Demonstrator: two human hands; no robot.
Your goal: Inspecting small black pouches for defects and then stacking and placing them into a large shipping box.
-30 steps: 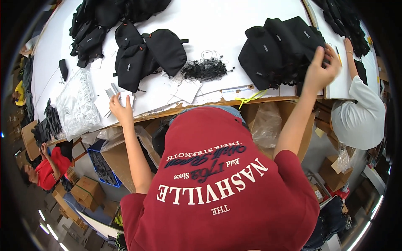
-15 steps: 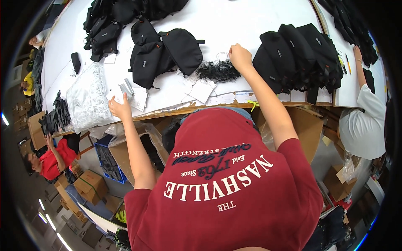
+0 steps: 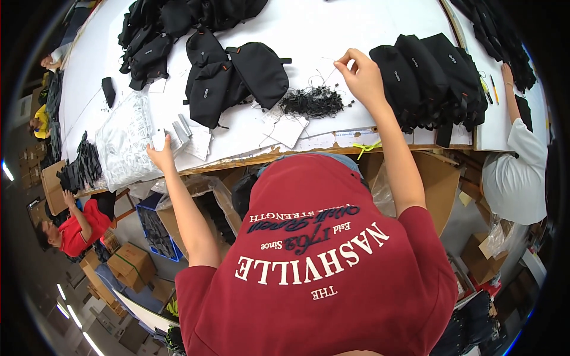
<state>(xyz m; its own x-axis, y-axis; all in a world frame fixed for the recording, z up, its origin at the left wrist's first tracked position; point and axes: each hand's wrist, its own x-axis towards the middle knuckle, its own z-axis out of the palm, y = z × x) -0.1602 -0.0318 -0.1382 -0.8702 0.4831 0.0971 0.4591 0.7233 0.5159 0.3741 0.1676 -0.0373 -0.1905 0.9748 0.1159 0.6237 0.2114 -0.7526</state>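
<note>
My right hand (image 3: 362,74) is raised over the white table (image 3: 332,24), its fingertips pinched on a thin black cord drawn up from a tangled pile of black cords (image 3: 312,102). My left hand (image 3: 160,155) rests flat at the table's near edge, fingers touching a small stack of white cards (image 3: 178,135). Two black pouch bags (image 3: 237,74) lie between my hands. A row of stacked black bags (image 3: 427,77) stands just right of my right hand.
More black bags (image 3: 157,32) are heaped at the far left. Clear plastic sleeves (image 3: 122,142) lie left of the cards. A person in white (image 3: 513,172) works at the right, a person in red (image 3: 74,228) sits lower left. Cardboard boxes (image 3: 130,264) stand under the table.
My right hand left the stacked bags on the right, moved left to the cord pile, and now lifts a cord from it. My left hand stayed by the cards.
</note>
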